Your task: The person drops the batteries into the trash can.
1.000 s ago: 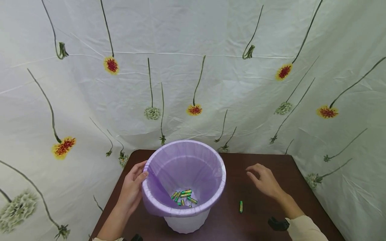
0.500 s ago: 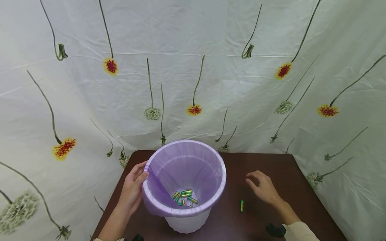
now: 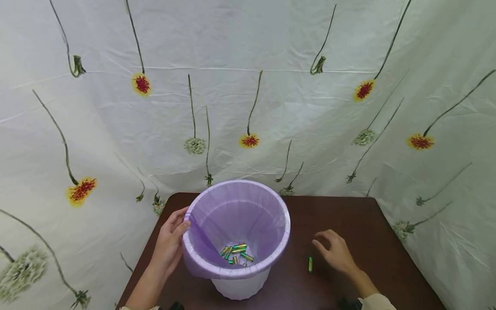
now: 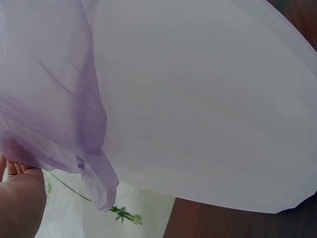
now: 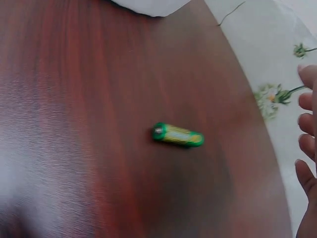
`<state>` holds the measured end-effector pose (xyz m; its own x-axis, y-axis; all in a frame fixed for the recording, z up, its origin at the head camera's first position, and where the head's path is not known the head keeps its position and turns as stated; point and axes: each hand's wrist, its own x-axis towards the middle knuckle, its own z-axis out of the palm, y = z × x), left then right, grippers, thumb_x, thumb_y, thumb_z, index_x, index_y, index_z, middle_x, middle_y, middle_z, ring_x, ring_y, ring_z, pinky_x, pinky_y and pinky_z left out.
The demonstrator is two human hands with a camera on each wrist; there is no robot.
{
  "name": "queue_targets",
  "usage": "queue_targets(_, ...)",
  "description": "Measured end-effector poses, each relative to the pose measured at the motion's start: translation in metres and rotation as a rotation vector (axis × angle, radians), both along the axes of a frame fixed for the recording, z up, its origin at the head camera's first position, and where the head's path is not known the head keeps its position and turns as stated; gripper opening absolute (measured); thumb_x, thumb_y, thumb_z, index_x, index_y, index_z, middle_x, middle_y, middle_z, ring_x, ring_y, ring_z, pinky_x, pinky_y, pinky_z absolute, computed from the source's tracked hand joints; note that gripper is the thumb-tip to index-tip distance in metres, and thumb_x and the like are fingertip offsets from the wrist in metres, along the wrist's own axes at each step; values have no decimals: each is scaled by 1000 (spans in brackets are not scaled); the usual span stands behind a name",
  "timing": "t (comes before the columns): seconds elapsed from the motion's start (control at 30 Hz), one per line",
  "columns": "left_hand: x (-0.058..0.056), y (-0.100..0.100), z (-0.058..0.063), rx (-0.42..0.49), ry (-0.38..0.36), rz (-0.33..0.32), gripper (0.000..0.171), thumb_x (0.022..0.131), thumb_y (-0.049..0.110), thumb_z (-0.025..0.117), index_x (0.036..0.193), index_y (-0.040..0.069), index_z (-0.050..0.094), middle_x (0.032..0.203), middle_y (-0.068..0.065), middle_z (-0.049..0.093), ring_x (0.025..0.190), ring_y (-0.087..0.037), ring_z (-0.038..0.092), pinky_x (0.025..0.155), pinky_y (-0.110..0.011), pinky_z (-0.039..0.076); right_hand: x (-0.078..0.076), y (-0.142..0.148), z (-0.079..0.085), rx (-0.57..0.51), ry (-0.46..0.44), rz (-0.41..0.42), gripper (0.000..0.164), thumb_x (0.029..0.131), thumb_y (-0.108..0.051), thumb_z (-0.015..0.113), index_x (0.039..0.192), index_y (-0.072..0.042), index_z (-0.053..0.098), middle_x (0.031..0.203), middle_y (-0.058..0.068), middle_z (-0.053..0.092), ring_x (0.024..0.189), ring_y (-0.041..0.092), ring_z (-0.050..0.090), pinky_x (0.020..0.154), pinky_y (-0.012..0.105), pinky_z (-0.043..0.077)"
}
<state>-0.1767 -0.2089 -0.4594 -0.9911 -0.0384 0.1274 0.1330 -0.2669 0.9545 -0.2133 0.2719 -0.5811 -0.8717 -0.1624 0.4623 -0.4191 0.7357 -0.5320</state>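
A white bin (image 3: 241, 284) lined with a purple plastic bag (image 3: 242, 217) stands on the dark table. Several green and gold batteries (image 3: 239, 250) lie at its bottom. My left hand (image 3: 168, 243) grips the bin's rim at the left, thumb on the edge; in the left wrist view the bag hangs over the white wall and partly hides that hand (image 4: 22, 196). One battery (image 3: 310, 265) lies on the table to the right of the bin, also the single battery (image 5: 177, 135) in the right wrist view. Above and right of it hovers my right hand (image 3: 336, 252), fingers loosely bent and holding nothing.
The dark brown table (image 3: 341, 206) extends around the bin, with its far edge close behind. A white cloth (image 3: 232, 107) printed with flowers hangs behind the table and along both sides.
My right hand has moved down and slightly left, closer to the lone battery. My left hand, the bin and the batteries have stayed where they were.
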Motion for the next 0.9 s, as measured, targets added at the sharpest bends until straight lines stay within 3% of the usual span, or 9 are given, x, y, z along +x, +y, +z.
queue_targets(0.23,-1,0,0,-11,-4,3,41,106,4,54,144,-5,43,127,-6,63,108,-18,64,85,-31,58,13,-6,-40,-69,-97,-49,37,92,-27,81,116,0,72,109,8,67,106,35,64,87,60,52)
queue_targets(0.43,0,-1,0,-22,0,3,41,106,4,54,144,-6,42,129,-6,62,108,-18,64,85,-31,58,28,-10,-71,-73,-182,-112,45,94,-34,78,122,0,69,111,9,61,102,32,60,83,58,54)
queue_targets(0.67,0,-1,0,-21,-1,8,41,106,3,53,145,-6,42,128,-6,63,108,-18,64,86,-31,58,33,-16,-84,-50,-128,-180,46,89,-32,83,122,-3,69,110,9,62,96,26,59,78,48,53)
queue_targets(0.9,0,-1,-1,-18,-2,14,41,106,3,53,144,-6,43,127,-5,63,108,-18,64,85,-31,58,33,-19,-89,5,-84,-207,48,87,-35,85,120,-3,70,110,12,65,98,32,62,81,54,53)
